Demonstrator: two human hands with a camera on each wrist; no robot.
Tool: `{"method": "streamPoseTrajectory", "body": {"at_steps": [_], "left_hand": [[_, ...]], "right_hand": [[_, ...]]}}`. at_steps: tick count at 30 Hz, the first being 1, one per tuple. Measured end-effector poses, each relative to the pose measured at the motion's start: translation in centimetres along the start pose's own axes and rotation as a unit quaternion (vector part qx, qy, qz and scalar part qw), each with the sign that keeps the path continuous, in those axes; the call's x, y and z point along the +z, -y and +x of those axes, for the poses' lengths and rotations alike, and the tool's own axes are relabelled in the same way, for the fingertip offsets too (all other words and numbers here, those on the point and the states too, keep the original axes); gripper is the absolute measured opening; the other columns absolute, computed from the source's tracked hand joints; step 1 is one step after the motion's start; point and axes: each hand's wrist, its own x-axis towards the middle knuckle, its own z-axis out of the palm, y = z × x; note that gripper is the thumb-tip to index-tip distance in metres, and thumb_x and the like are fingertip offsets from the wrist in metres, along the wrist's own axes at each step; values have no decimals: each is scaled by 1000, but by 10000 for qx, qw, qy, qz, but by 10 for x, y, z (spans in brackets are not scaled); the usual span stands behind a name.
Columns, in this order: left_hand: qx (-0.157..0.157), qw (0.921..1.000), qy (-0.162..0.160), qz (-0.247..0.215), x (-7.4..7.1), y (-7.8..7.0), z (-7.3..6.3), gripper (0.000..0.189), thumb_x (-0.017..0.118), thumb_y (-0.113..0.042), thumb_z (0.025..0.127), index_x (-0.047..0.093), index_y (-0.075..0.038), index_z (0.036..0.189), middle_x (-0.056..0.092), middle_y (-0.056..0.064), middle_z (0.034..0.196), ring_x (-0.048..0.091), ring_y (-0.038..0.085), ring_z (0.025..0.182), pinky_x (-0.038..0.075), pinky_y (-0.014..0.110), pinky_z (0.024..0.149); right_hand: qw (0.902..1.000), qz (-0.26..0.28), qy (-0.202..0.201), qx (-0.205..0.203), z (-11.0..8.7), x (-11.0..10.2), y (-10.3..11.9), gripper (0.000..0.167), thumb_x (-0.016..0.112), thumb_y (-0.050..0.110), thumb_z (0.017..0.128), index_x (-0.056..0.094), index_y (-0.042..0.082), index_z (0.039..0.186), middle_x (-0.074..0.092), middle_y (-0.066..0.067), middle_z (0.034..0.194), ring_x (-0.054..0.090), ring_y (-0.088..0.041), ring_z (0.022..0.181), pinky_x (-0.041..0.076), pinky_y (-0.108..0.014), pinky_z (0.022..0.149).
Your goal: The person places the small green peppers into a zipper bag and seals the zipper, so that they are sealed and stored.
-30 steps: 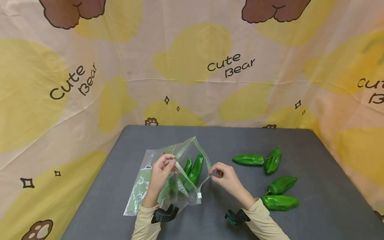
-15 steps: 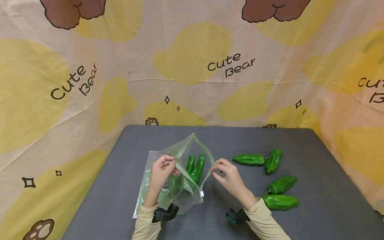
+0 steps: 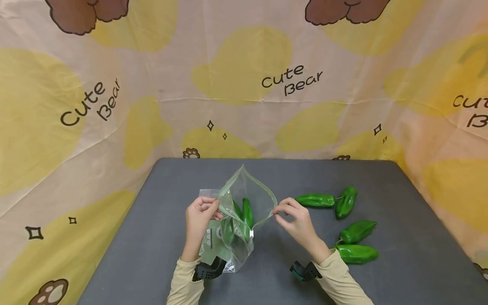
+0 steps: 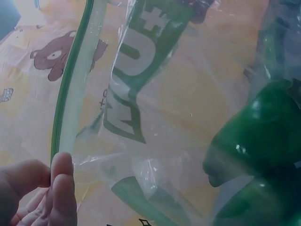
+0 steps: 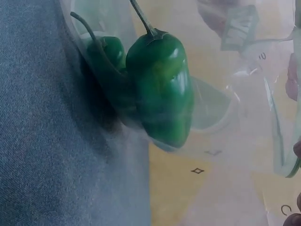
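A clear zip bag [image 3: 215, 250] with green print stands with its mouth spread wide over the grey table. My left hand [image 3: 200, 214] pinches the green zip edge on the left side; the left wrist view shows thumb and fingers of that hand [image 4: 49, 193] on the strip. On the opposite side, my right hand [image 3: 299, 220] pinches the zip edge between thumb and fingers; only fingertips [image 5: 297, 149] show in the right wrist view. Inside the bag lie green peppers [image 3: 247, 212], seen through the film with stems [image 5: 141, 16]. A white slider [image 3: 251, 233] sits at the zip's near end.
To the right on the grey table [image 3: 274, 271] lie a back pair of green peppers [image 3: 315, 201] and a nearer pair of green peppers [image 3: 357, 253], close to my right forearm. A patterned cloth [image 3: 244, 84] hangs behind the table and along its sides.
The bag's mouth has been drawn wider as my right hand shifted slightly right and my left slightly left. The bag's bottom has swung right, and the peppers inside sit more upright.
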Motion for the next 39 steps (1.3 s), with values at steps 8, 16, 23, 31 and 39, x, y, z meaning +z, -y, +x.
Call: {"method": "streamPoseTrajectory", "body": {"at_steps": [8, 16, 23, 31, 39], "left_hand": [[659, 9927, 762, -665, 11, -42, -5, 9, 61, -5, 85, 59, 1, 91, 63, 15, 67, 61, 24, 52, 52, 31, 46], [535, 9909, 899, -847, 27, -104, -16, 12, 60, -4, 85, 58, 7, 88, 62, 17, 66, 61, 21, 53, 52, 29, 47], [504, 9914, 911, -788, 1, -37, -3, 10, 59, 0, 85, 59, 5, 93, 63, 18, 70, 61, 28, 54, 53, 35, 48], [626, 9876, 1109, -917, 5, -71, -6, 11, 58, -2, 86, 60, 6, 94, 62, 17, 69, 61, 25, 54, 53, 33, 48], [299, 9947, 832, -516, -8, -29, -2, 15, 64, -7, 84, 62, 2, 95, 63, 18, 70, 60, 29, 50, 52, 36, 44]], "right_hand": [[10000, 42, 55, 40, -3, -6, 0, 16, 70, -9, 70, 67, 4, 79, 57, -5, 75, 51, -16, 62, 44, -25, 52], [9995, -117, 80, 272, -19, -20, -10, 22, 73, -4, 70, 62, 2, 88, 56, -8, 74, 43, -17, 55, 36, -22, 49], [9948, -284, 370, 901, -32, -47, -16, 24, 73, -2, 70, 63, 8, 90, 57, -4, 76, 42, -11, 59, 35, -20, 51], [9960, -631, -214, 594, -70, -93, -51, 23, 73, 12, 76, 66, 7, 97, 63, -1, 81, 40, -4, 61, 30, -13, 51], [9750, -1286, 684, 1676, -109, -135, -70, 37, 78, 8, 67, 66, 13, 101, 49, 13, 67, 35, -2, 53, 26, -18, 42]]}}
